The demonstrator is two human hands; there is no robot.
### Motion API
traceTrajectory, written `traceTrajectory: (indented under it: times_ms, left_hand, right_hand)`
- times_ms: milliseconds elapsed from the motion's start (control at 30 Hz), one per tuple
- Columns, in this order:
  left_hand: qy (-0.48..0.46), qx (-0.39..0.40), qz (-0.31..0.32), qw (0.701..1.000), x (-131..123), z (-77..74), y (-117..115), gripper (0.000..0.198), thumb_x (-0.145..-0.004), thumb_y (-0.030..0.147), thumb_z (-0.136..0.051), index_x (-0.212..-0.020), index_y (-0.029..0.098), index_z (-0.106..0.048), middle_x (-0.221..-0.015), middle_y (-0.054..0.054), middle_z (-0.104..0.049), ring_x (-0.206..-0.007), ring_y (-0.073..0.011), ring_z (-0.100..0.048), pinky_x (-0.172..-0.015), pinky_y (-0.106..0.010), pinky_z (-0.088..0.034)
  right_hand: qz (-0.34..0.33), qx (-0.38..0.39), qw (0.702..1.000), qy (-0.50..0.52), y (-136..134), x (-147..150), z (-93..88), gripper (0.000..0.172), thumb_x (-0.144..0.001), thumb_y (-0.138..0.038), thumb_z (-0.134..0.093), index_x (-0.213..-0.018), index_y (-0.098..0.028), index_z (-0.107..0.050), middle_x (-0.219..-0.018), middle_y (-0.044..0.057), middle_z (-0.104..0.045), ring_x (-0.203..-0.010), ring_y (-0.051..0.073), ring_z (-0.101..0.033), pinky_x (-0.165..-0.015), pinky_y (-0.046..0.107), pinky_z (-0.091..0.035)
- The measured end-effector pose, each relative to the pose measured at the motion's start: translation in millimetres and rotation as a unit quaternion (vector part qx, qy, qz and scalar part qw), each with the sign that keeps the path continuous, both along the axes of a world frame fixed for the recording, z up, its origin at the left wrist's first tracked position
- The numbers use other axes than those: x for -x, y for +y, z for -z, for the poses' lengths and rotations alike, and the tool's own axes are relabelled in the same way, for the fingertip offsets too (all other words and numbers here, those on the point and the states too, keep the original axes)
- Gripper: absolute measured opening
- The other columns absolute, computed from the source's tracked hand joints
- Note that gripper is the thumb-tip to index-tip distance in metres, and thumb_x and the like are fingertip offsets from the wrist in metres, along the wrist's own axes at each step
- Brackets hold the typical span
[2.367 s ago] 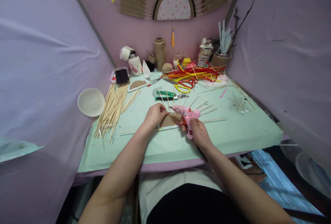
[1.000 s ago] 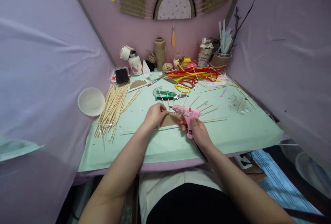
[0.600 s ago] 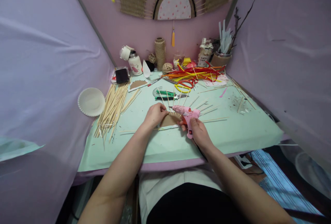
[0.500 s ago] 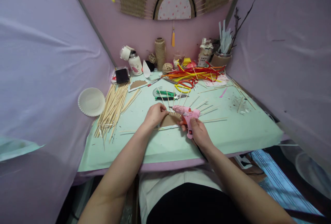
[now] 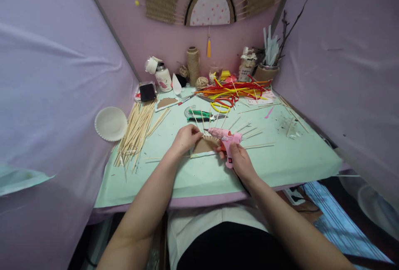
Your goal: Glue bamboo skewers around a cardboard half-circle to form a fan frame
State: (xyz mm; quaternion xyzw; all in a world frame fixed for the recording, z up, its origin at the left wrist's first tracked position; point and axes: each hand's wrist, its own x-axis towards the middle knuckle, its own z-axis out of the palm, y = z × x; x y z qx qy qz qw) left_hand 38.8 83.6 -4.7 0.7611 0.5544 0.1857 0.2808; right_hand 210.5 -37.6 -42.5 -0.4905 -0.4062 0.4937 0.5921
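My right hand [image 5: 242, 162] is wrapped round the grip of a pink hot glue gun [image 5: 230, 140], whose nozzle points left. Under the gun lies a half-round piece of brown cardboard [image 5: 204, 147] with a white straight edge, and thin wooden sticks [image 5: 246, 127] fan out from its curved rim. At the rim's left side, my left hand [image 5: 187, 137] is closed in a pinch at the foot of a thin wooden stick [image 5: 193, 116]. The nozzle is close to those fingertips. My fingers partly hide the cardboard's left end and the pinched spot.
Green-handled pruning shears [image 5: 199, 116] lie just behind the sticks. A pile of wooden sticks [image 5: 137, 137] and a white paper plate [image 5: 111, 124] are at left. Behind are scissors [image 5: 222, 104], red and yellow pipe cleaners [image 5: 237, 90], a twine spool [image 5: 193, 67] and a bottle [image 5: 163, 78].
Both hands, the glue gun and the cardboard hold almost the same places. The whole view has shifted very slightly downward.
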Motion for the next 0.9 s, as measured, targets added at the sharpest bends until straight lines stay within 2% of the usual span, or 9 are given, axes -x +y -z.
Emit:
traceTrajectory:
  times_ms: [100,233,367,467,633,733,800,900]
  left_hand:
    - [0.042,-0.035,-0.023,0.998,12.0,-11.7,3.4,0.014,-0.085,0.029,-0.063,-0.089,0.019,-0.071,-0.09,-0.006,-0.074,-0.085,-0.0205,-0.066,-0.078,-0.03,-0.047]
    - [0.159,-0.066,-0.05,0.984,45.5,-41.5,15.5,0.015,-0.085,0.026,-0.062,-0.094,0.02,-0.073,-0.1,-0.01,-0.075,-0.095,-0.0243,-0.066,-0.083,-0.031,-0.047]
    - [0.258,-0.086,-0.121,0.955,81.4,-64.8,40.6,0.018,-0.082,0.021,-0.06,-0.094,0.019,-0.074,-0.104,-0.013,-0.074,-0.099,-0.0285,-0.066,-0.082,-0.033,-0.047]
    - [0.327,-0.067,-0.133,0.933,94.2,-63.5,57.7,0.024,-0.08,0.015,-0.056,-0.094,0.016,-0.075,-0.104,-0.018,-0.073,-0.1,-0.0312,-0.066,-0.082,-0.034,-0.047]
    - [0.353,-0.048,-0.13,0.925,91.7,-41.2,68.3,0.024,-0.072,0.011,-0.056,-0.087,0.013,-0.075,-0.099,-0.021,-0.074,-0.096,-0.0311,-0.068,-0.082,-0.033,-0.047]
    - [0.36,-0.04,-0.131,0.923,88.0,-32.9,70.8,0.021,-0.072,0.012,-0.057,-0.084,0.013,-0.074,-0.1,-0.023,-0.073,-0.098,-0.0322,-0.067,-0.082,-0.033,-0.048]
    - [0.358,-0.031,-0.133,0.924,86.3,-33.2,73.2,0.017,-0.07,0.012,-0.06,-0.081,0.013,-0.073,-0.1,-0.025,-0.072,-0.099,-0.0337,-0.067,-0.081,-0.033,-0.048]
    - [0.344,-0.026,-0.14,0.928,83.7,-43.8,73.0,0.015,-0.071,0.014,-0.062,-0.083,0.013,-0.071,-0.1,-0.024,-0.072,-0.099,-0.0344,-0.067,-0.08,-0.033,-0.049]
  right_hand:
    - [-0.003,-0.01,1.0,-0.003,-0.5,-0.6,1.8,0.062,-0.083,-0.077,-0.05,-0.084,-0.019,-0.07,-0.065,0.004,-0.063,-0.067,0.019,-0.065,-0.061,0.029,-0.054]
    - [-0.004,-0.028,1.0,0.011,-2.3,-0.4,-0.8,0.059,-0.085,-0.075,-0.05,-0.088,-0.019,-0.07,-0.063,0.003,-0.063,-0.08,0.022,-0.069,-0.08,0.033,-0.056]
    - [-0.005,-0.023,1.0,0.018,-4.2,0.5,-6.4,0.059,-0.083,-0.075,-0.054,-0.093,-0.02,-0.069,-0.064,0.002,-0.064,-0.077,0.021,-0.069,-0.078,0.033,-0.056]
    - [-0.007,-0.018,1.0,0.015,-4.5,0.7,-6.6,0.06,-0.082,-0.076,-0.054,-0.094,-0.019,-0.069,-0.065,0.003,-0.065,-0.074,0.021,-0.068,-0.069,0.031,-0.055]
    - [-0.014,-0.027,0.999,0.013,-3.4,-0.6,-0.1,0.06,-0.084,-0.076,-0.051,-0.088,-0.019,-0.069,-0.067,0.004,-0.066,-0.07,0.02,-0.067,-0.059,0.028,-0.051]
    - [-0.015,-0.024,1.0,0.004,-3.4,-1.5,1.1,0.06,-0.084,-0.076,-0.05,-0.085,-0.019,-0.069,-0.067,0.005,-0.066,-0.068,0.02,-0.066,-0.058,0.028,-0.051]
    - [-0.014,-0.026,1.0,0.004,-3.5,-1.6,0.4,0.06,-0.084,-0.076,-0.052,-0.089,-0.019,-0.069,-0.068,0.005,-0.066,-0.07,0.02,-0.066,-0.061,0.029,-0.051]
    - [-0.012,-0.026,1.0,0.012,-3.6,-1.1,-1.5,0.06,-0.084,-0.075,-0.052,-0.091,-0.019,-0.07,-0.068,0.005,-0.066,-0.072,0.021,-0.067,-0.061,0.029,-0.051]
